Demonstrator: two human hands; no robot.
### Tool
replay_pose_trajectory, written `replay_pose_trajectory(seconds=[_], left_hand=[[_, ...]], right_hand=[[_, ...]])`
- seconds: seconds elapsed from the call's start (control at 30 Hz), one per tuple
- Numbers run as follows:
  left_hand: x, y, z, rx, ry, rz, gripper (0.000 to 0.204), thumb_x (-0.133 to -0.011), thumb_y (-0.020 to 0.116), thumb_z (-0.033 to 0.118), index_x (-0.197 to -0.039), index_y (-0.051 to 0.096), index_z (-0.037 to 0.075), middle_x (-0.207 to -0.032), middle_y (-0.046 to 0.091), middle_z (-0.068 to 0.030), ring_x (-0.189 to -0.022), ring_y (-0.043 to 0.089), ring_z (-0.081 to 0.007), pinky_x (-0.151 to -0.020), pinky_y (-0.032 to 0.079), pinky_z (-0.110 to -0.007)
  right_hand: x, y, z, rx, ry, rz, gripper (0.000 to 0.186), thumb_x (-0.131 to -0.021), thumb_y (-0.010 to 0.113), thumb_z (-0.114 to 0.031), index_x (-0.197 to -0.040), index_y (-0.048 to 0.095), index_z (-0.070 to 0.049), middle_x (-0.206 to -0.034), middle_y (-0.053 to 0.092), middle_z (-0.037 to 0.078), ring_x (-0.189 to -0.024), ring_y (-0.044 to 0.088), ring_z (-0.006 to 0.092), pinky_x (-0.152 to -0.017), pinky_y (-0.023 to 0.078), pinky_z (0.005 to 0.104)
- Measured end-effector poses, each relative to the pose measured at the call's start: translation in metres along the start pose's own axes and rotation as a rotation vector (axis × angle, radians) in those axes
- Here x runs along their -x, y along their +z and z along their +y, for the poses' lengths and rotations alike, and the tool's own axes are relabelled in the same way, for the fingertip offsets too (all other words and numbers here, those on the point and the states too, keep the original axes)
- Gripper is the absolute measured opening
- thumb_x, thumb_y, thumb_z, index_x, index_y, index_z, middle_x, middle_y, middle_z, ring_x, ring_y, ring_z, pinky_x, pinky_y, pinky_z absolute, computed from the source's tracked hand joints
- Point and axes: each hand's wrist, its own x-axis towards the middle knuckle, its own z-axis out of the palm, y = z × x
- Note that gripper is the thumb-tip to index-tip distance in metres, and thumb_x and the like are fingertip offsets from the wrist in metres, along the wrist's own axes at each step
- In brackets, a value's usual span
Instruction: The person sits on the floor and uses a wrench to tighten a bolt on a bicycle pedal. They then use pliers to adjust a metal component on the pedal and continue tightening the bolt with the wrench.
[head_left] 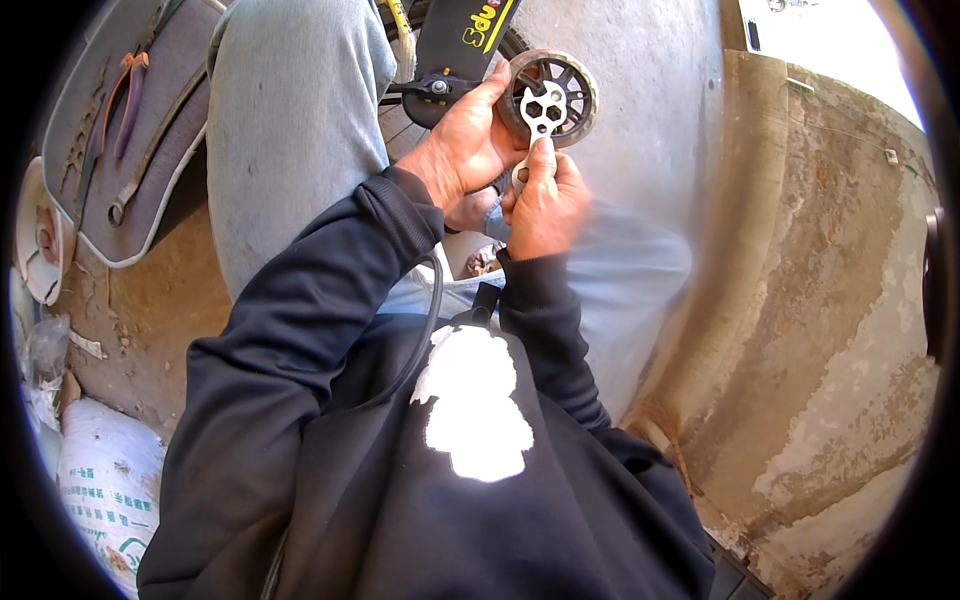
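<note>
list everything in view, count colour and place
wheel: 1, black and grey, top centre
wrench: 1, silver, over wheel
panel: 1, black and yellow, top centre
pliers: 1, orange and purple, on pad
spanner: 1, brownish, on pad
toothed strip: 1, brown, on pad
pad: 1, grey, upper left
sack: 1, white, lower left
wall: 1, brown, right
floor: 1, grey, upper right
jeans: 1 pair, blue, upper centre
sweatshirt: 1, black, lower centre
left hand: 1, bare, on wheel
right hand: 1, bare, holding wrench
</note>
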Motion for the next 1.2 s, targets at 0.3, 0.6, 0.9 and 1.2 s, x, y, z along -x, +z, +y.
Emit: replay_pose_trajectory(seconds=[0.3, 0.6, 0.9, 1.2], left_hand=[[-0.002, -0.007, 0.002, -0.079, -0.027, -0.034, 0.045, -0.097, 0.038, 0.044, -0.124, 0.047, 0.010, -0.120, 0.056, -0.0078, -0.107, 0.055, -0.0219, -0.092, 0.046, -0.039], [-0.007, -0.014, 0.005, -0.102, -0.098, -0.111, 0.045, -0.097, 0.038, 0.045, -0.126, 0.048, 0.012, -0.119, 0.058, -0.0072, -0.107, 0.055, -0.0216, -0.090, 0.048, -0.037], [-0.005, -0.009, 0.009, -0.153, -0.076, -0.016, 0.040, -0.097, 0.040, 0.043, -0.124, 0.050, 0.016, -0.122, 0.056, -0.0027, -0.111, 0.053, -0.0183, -0.093, 0.043, -0.041], [-0.007, -0.009, 0.008, -0.160, -0.008, -0.068, 0.042, -0.096, 0.042, 0.040, -0.125, 0.049, 0.010, -0.119, 0.058, -0.0060, -0.108, 0.054, -0.0202, -0.095, 0.044, -0.039]], right_hand=[[0.007, 0.014, -0.002, -0.205, 0.163, -0.028, 0.034, -0.096, 0.048, -0.030, -0.074, 0.048, -0.004, -0.053, 0.046, 0.002, -0.034, 0.044, 0.0095, -0.028, 0.029, 0.0229], [0.006, 0.012, -0.014, -0.269, 0.280, -0.101, 0.034, -0.096, 0.048, -0.030, -0.075, 0.049, -0.004, -0.055, 0.050, 0.005, -0.033, 0.045, 0.0108, -0.027, 0.030, 0.0236], [-0.007, -0.011, -0.003, 0.052, 0.150, -0.149, 0.032, -0.095, 0.050, -0.030, -0.080, 0.055, -0.001, -0.058, 0.057, 0.008, -0.034, 0.044, 0.0088, -0.030, 0.030, 0.0229], [0.004, 0.009, -0.011, -0.176, 0.283, -0.124, 0.034, -0.095, 0.049, -0.034, -0.080, 0.049, -0.003, -0.057, 0.052, 0.007, -0.032, 0.043, 0.0116, -0.027, 0.028, 0.0252]])
